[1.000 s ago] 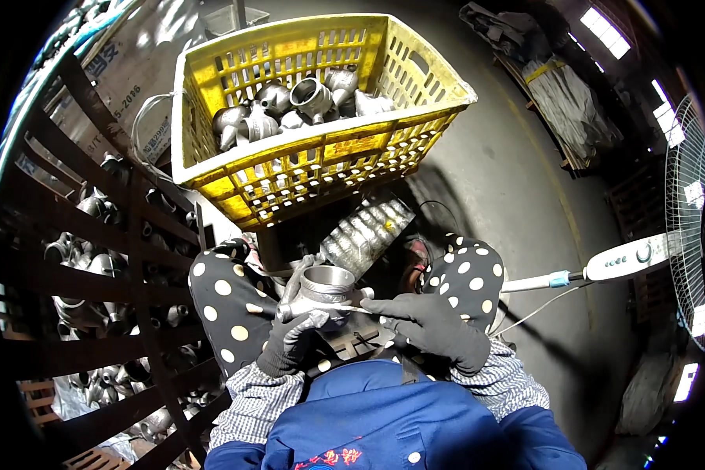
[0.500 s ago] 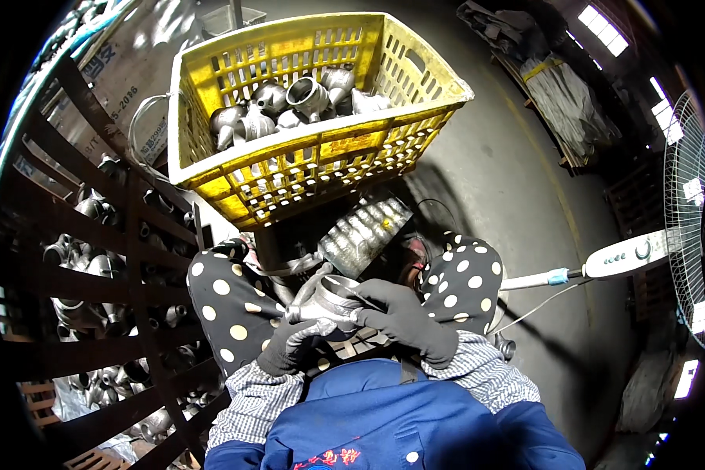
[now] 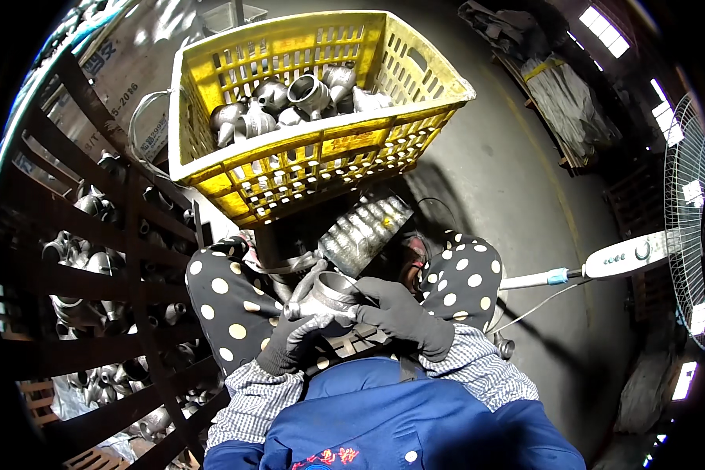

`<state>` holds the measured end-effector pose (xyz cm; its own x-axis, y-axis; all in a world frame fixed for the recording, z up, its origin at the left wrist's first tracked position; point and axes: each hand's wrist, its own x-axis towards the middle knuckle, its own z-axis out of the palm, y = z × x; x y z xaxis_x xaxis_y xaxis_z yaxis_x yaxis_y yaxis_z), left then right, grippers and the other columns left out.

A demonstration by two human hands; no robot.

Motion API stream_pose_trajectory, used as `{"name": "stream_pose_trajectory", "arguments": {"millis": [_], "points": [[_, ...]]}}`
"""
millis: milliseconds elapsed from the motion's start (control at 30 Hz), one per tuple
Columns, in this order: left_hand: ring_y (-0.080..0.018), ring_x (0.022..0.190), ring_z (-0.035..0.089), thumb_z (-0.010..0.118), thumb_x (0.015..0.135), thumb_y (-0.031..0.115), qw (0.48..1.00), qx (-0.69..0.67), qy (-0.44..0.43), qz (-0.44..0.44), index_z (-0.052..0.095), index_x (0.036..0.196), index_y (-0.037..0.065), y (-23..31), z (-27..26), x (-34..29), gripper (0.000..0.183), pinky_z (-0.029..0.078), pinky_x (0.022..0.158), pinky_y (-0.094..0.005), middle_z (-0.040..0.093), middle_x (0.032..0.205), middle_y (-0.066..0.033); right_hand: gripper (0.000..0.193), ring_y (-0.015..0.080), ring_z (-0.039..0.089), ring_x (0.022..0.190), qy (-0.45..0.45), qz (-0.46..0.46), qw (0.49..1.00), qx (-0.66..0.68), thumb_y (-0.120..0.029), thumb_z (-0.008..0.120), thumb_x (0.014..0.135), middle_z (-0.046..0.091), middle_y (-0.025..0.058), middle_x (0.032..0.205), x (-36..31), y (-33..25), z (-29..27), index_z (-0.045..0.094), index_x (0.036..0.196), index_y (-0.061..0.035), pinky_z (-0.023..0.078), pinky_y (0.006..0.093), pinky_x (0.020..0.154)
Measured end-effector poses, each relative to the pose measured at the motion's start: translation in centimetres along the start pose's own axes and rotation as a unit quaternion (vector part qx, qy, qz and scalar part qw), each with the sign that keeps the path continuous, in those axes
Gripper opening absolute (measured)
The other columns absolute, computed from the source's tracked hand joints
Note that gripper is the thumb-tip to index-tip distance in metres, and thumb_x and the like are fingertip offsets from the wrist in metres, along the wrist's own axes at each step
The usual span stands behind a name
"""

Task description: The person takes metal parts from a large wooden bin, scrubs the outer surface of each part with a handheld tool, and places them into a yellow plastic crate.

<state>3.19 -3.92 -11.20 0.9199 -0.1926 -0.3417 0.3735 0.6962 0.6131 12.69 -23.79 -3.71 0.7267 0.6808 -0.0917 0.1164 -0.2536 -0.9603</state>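
Note:
Between my two gloved hands I hold a silver-grey metal casting [image 3: 333,294], rounded in body with a wide round opening turned upward. My left hand [image 3: 298,325] wraps its left side, the thumb and fingers closed around it. From the right, my right hand [image 3: 399,313] grips the casting, its fingers by the rim of the opening. Both gloves are dark grey with paler, worn fingers. Just beyond the casting, a ridged metal block [image 3: 366,231] lies tilted under the crate's near side. The casting's underside is hidden by my hands.
A yellow plastic crate [image 3: 321,141] with similar metal castings [image 3: 270,95] stands in front of me. To the left, a brown slatted metal cage [image 3: 133,235] holds many more castings. A standing fan [image 3: 685,227] is on the right, its cable along the grey floor [image 3: 525,211].
The casting has turned slightly in my hands, its opening now facing a little more upward. Both hands have shifted only slightly, still gripping it.

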Motion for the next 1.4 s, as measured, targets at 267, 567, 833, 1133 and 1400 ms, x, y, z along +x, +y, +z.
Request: {"name": "stream_pose_trajectory", "arguments": {"millis": [267, 567, 833, 1133, 1400], "points": [[-0.0149, 0.099, 0.060, 0.062, 0.088, 0.006, 0.999, 0.024, 0.039, 0.017, 0.044, 0.131, -0.001, -4.2, -4.9, 1.2, 0.047, 0.050, 0.086, -0.0281, 0.063, 0.107, -0.0085, 0.029, 0.0151, 0.059, 0.081, 0.073, 0.076, 0.993, -0.048, -0.012, 0.070, 0.077, 0.064, 0.0092, 0.086, 0.3, -1.9, 1.5, 0.064, 0.101, 0.0028, 0.047, 0.0291, 0.075], [-0.0229, 0.112, 0.057, 0.054, 0.096, 0.026, 0.997, -0.037, -0.011, 0.063, 0.027, 0.143, 0.003, 2.3, 3.4, -0.1, 0.059, 0.049, 0.094, -0.0368, 0.053, 0.126, -0.0167, 0.037, 0.0137, 0.060, 0.097, 0.103, 0.057, 0.986, 0.114, -0.007, 0.063, 0.085, 0.065, 0.0103, 0.111, 0.2, -2.1, 1.1, 0.058, 0.121, 0.0005, 0.048, 0.0267, 0.085], [-0.0315, 0.122, 0.049, 0.059, 0.087, 0.049, 0.993, -0.073, -0.038, 0.081, 0.025, 0.145, 0.007, 0.8, 1.8, 1.3, 0.080, 0.044, 0.101, -0.0461, 0.042, 0.138, -0.0176, 0.040, 0.0144, 0.059, 0.106, -0.051, -0.032, 0.994, 0.094, 0.003, 0.052, 0.088, 0.064, 0.0108, 0.115, -1.3, -3.0, 1.8, 0.054, 0.127, 0.0008, 0.044, 0.0244, 0.091], [-0.0291, 0.116, 0.054, 0.060, 0.090, 0.042, 0.953, -0.280, -0.029, 0.108, 0.041, 0.134, 0.003, 2.0, 2.3, 1.8, 0.062, 0.046, 0.099, -0.0454, 0.051, 0.129, -0.0172, 0.034, 0.0147, 0.057, 0.107, 0.129, 0.091, 0.979, 0.129, -0.010, 0.057, 0.093, 0.062, 0.0111, 0.119, -3.2, -0.2, -0.5, 0.056, 0.123, 0.0045, 0.043, 0.0279, 0.094], [-0.0239, 0.128, 0.042, 0.065, 0.087, 0.037, 0.968, -0.210, -0.051, 0.124, 0.029, 0.143, 0.004, 0.8, 1.5, 2.4, 0.074, 0.037, 0.108, -0.0435, 0.042, 0.141, -0.0047, 0.037, 0.0059, 0.058, 0.073, 0.074, 0.239, 0.944, 0.217, -0.017, 0.066, 0.088, 0.064, 0.0046, 0.092, -2.0, 1.3, -0.3, 0.059, 0.120, 0.0014, 0.045, 0.0181, 0.060]]}}
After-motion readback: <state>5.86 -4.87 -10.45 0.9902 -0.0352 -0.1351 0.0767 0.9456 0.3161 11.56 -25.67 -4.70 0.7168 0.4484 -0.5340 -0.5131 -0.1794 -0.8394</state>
